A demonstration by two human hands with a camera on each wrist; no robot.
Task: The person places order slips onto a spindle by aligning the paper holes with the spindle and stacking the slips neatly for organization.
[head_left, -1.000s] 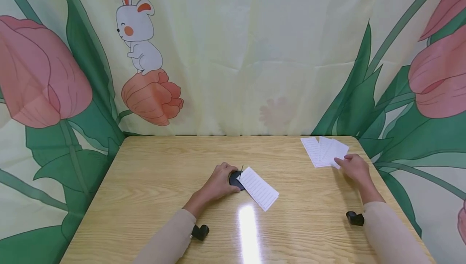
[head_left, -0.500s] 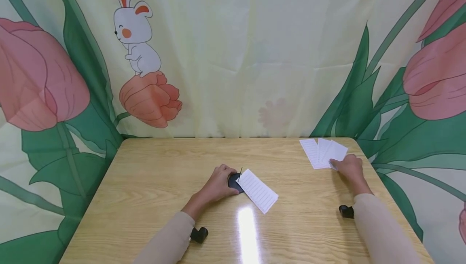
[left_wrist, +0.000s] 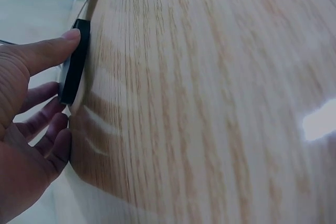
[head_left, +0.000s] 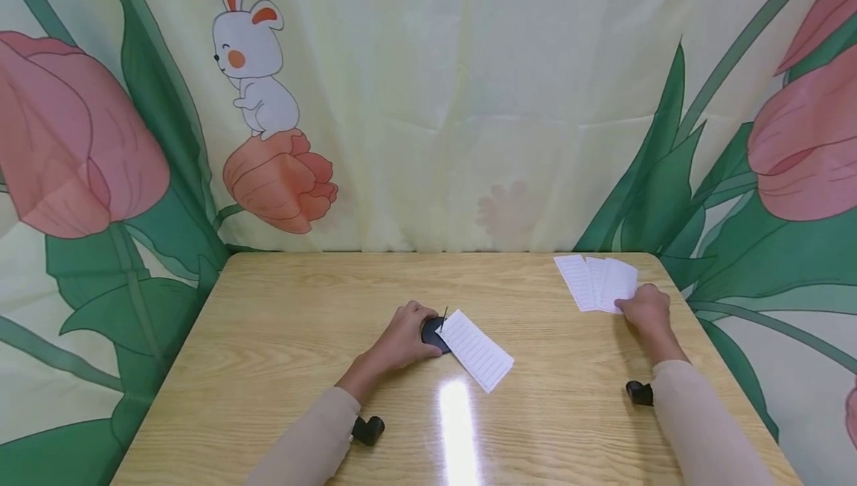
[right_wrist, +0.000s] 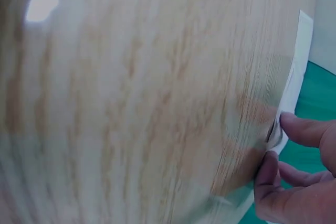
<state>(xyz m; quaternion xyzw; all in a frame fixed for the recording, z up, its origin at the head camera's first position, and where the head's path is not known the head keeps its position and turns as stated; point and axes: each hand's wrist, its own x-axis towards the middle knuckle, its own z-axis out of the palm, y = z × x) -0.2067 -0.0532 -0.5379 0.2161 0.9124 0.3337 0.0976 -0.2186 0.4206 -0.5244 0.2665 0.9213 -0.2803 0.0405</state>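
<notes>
On the table, my left hand (head_left: 405, 337) grips the round black base (head_left: 434, 334) of a receipt spike, thumb on one side of its edge and fingers on the other. The left wrist view shows the base (left_wrist: 76, 62) edge-on against my thumb. A thin upright spike (head_left: 445, 316) rises from it. Lined white paper slips (head_left: 477, 350) sit at the spike by one corner and slant toward the front right. At the back right, my right hand (head_left: 646, 312) pinches the near corner of the rightmost slip (head_left: 617, 283) in a fan; this corner (right_wrist: 276, 136) curls between thumb and finger.
Other lined slips (head_left: 577, 282) of the fan lie beside the pinched one, close to the table's back edge. The wooden table (head_left: 281, 322) ends at a printed curtain (head_left: 415, 99) with tulips and a rabbit. Black wrist cameras (head_left: 368, 430) sit at both sleeves.
My right hand has shifted slightly at the fan's near corner, from reaching over the rightmost slip to pinching it, and that slip now bends. My left hand stays on the spike's base.
</notes>
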